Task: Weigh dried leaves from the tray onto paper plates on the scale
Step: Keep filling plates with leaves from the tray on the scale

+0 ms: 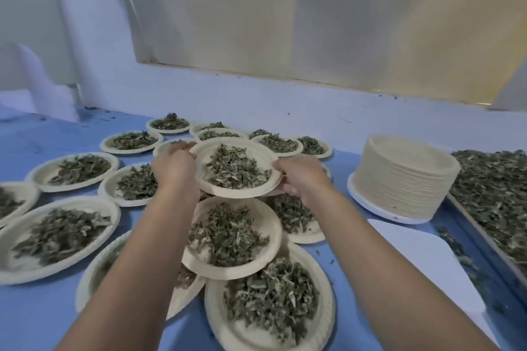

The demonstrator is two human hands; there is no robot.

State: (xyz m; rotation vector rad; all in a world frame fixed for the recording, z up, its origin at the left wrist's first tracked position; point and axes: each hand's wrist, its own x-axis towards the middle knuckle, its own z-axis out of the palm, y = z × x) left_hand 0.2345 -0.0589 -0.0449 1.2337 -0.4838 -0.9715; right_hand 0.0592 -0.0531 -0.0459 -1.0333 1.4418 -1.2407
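Observation:
Both hands hold one paper plate (205, 155) heaped with dried green leaves above the middle of the table. My left hand (174, 165) grips its left rim and my right hand (302, 177) grips its right rim. Below it lie several other filled plates, the nearest one (273, 225) partly overlapped by its neighbours. A tall stack of empty paper plates (405, 177) stands at the right on a white round base. The tray of loose dried leaves (493, 194) runs along the far right edge. A flat white slab (427, 262), possibly the scale, lies bare beside the tray.
Filled plates (77, 169) cover the left and back of the blue table (42, 313), some overlapping. A white wall (256, 94) with a large pale panel rises behind the table. Loose leaf crumbs lie between the white slab and the tray.

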